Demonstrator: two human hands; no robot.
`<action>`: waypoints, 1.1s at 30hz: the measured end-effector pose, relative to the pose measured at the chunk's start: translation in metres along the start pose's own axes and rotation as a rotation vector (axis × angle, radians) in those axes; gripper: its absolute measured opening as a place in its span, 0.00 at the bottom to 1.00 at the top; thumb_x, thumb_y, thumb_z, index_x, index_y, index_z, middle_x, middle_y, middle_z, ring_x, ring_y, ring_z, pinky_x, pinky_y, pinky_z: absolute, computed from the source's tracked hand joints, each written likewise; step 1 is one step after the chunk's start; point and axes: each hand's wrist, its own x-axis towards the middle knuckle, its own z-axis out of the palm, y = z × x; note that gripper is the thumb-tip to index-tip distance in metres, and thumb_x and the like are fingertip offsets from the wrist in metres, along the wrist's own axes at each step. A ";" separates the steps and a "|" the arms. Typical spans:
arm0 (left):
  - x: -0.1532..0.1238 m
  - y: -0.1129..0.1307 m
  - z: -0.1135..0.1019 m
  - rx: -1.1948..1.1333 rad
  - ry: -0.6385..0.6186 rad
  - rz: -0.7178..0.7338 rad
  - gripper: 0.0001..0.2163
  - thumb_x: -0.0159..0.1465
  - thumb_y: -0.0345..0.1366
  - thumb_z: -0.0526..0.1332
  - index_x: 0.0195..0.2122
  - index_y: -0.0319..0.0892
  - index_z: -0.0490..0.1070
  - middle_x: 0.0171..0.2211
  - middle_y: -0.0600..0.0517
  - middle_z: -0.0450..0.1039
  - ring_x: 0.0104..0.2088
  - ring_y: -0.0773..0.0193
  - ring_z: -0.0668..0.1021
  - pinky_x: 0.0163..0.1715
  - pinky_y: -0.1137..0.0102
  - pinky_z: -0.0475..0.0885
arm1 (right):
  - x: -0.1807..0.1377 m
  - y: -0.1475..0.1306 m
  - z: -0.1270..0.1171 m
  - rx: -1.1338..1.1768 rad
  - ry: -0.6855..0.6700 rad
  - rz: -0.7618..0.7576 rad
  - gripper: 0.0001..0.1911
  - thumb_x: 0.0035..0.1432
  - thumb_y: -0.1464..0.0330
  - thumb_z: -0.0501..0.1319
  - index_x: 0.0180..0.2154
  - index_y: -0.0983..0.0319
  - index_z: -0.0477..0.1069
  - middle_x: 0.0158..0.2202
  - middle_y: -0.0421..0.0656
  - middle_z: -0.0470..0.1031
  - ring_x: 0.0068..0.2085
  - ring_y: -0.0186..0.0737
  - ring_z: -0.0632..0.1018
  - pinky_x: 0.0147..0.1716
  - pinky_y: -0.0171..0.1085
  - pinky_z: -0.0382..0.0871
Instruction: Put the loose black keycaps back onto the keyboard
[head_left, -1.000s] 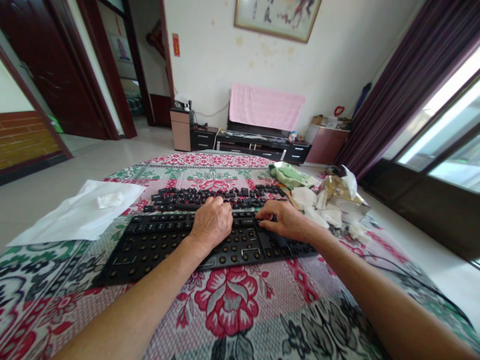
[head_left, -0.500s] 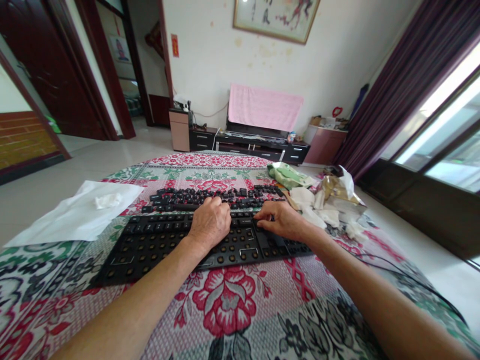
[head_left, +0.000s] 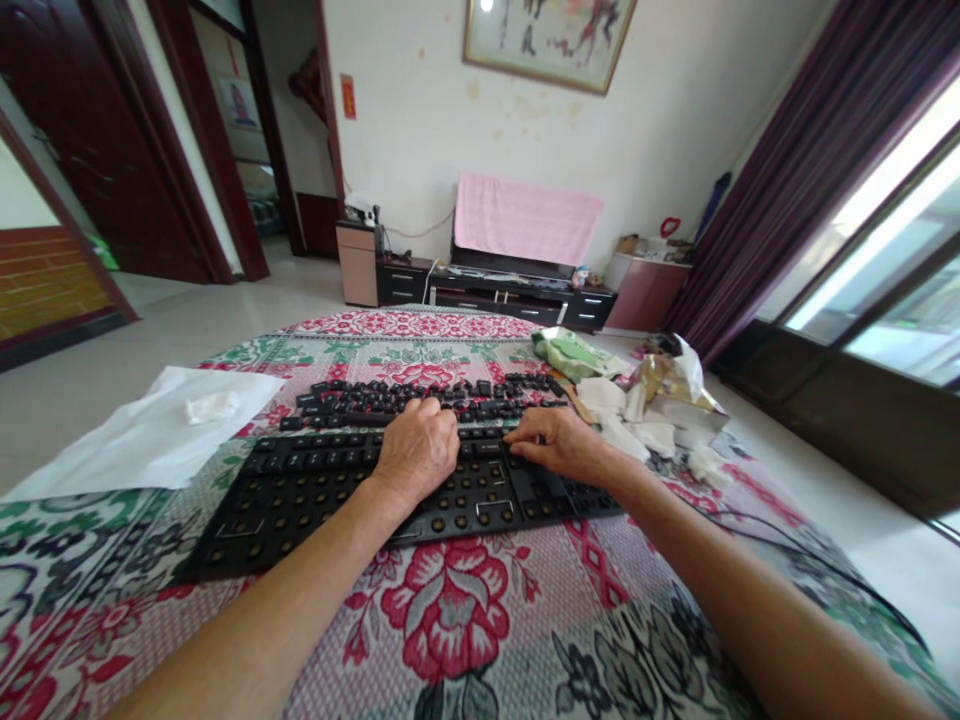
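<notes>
A black computer keyboard [head_left: 540, 510] lies across the tablecloth, its upper rows fitted with keycaps and its lower rows showing bare switches and a few metal wires. My left hand [head_left: 420, 445] rests over the upper rows near the middle, fingers curled down; whatever is under them is hidden. Just right of a wide keycap [head_left: 489, 447] in the number row, my right hand [head_left: 555, 440] has thumb and forefinger pinched together at the keyboard. What they grip, if anything, is too small to make out. Many loose black keycaps [head_left: 337, 402] lie in rows behind the keyboard.
White paper [head_left: 142, 430] with a crumpled tissue [head_left: 212, 407] lies at the left. At the right are a green packet [head_left: 574, 352], crumpled tissues [head_left: 604, 395] and a gold box [head_left: 675, 400]. A black cable [head_left: 810, 550] trails off right. A floral tablecloth [head_left: 450, 610] covers the table.
The whole view has shifted slightly. Both hands keep nearly the same place on the keyboard, the right pinch still by the wide keycap.
</notes>
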 end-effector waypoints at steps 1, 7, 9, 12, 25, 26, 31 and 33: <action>0.000 0.000 -0.001 -0.001 -0.010 0.004 0.12 0.60 0.34 0.48 0.25 0.41 0.68 0.27 0.49 0.66 0.32 0.61 0.67 0.34 0.68 0.63 | 0.000 0.000 0.001 -0.003 0.007 0.018 0.10 0.50 0.70 0.56 0.34 0.58 0.74 0.30 0.41 0.73 0.32 0.33 0.71 0.33 0.33 0.63; 0.005 0.010 -0.012 -0.026 -0.010 0.008 0.12 0.60 0.33 0.47 0.29 0.40 0.69 0.29 0.48 0.66 0.35 0.61 0.67 0.37 0.67 0.63 | 0.002 0.000 0.006 -0.013 0.046 0.071 0.08 0.49 0.69 0.57 0.32 0.60 0.74 0.29 0.41 0.73 0.29 0.33 0.71 0.31 0.33 0.63; 0.007 0.017 -0.014 -0.050 -0.013 0.022 0.12 0.60 0.33 0.48 0.29 0.40 0.70 0.30 0.47 0.66 0.36 0.60 0.66 0.38 0.67 0.63 | 0.002 -0.001 0.006 -0.015 0.052 0.077 0.08 0.48 0.70 0.57 0.31 0.59 0.74 0.29 0.40 0.73 0.29 0.33 0.71 0.30 0.33 0.63; 0.008 0.026 -0.014 -0.079 -0.063 0.055 0.11 0.60 0.33 0.48 0.29 0.40 0.70 0.31 0.47 0.66 0.36 0.60 0.66 0.38 0.67 0.63 | 0.000 -0.004 0.005 -0.022 0.053 0.074 0.09 0.49 0.70 0.57 0.31 0.59 0.74 0.28 0.40 0.74 0.29 0.33 0.71 0.30 0.33 0.63; 0.014 0.018 -0.003 -0.191 -0.128 0.019 0.11 0.60 0.34 0.50 0.31 0.43 0.73 0.30 0.50 0.68 0.35 0.63 0.68 0.37 0.69 0.64 | 0.058 0.062 -0.024 -0.268 0.159 0.337 0.13 0.48 0.66 0.55 0.35 0.59 0.75 0.29 0.40 0.76 0.31 0.37 0.74 0.31 0.33 0.63; 0.014 0.018 -0.002 -0.199 -0.132 0.009 0.11 0.59 0.34 0.50 0.32 0.43 0.73 0.31 0.50 0.68 0.35 0.64 0.68 0.37 0.70 0.64 | 0.066 0.068 -0.023 -0.300 0.134 0.371 0.14 0.49 0.66 0.55 0.36 0.59 0.75 0.31 0.40 0.76 0.33 0.37 0.74 0.32 0.32 0.63; 0.014 0.016 0.001 -0.206 -0.103 0.015 0.11 0.59 0.34 0.50 0.31 0.44 0.73 0.30 0.51 0.68 0.35 0.63 0.68 0.36 0.70 0.64 | 0.098 0.087 -0.016 -0.338 0.051 0.417 0.16 0.48 0.65 0.56 0.38 0.59 0.74 0.34 0.41 0.76 0.35 0.38 0.74 0.33 0.31 0.64; 0.013 0.016 0.002 -0.203 -0.088 0.015 0.11 0.59 0.34 0.50 0.31 0.44 0.72 0.30 0.51 0.68 0.35 0.63 0.68 0.35 0.69 0.65 | 0.107 0.090 -0.016 -0.342 0.024 0.414 0.16 0.46 0.65 0.57 0.38 0.59 0.74 0.34 0.41 0.76 0.35 0.38 0.75 0.33 0.31 0.64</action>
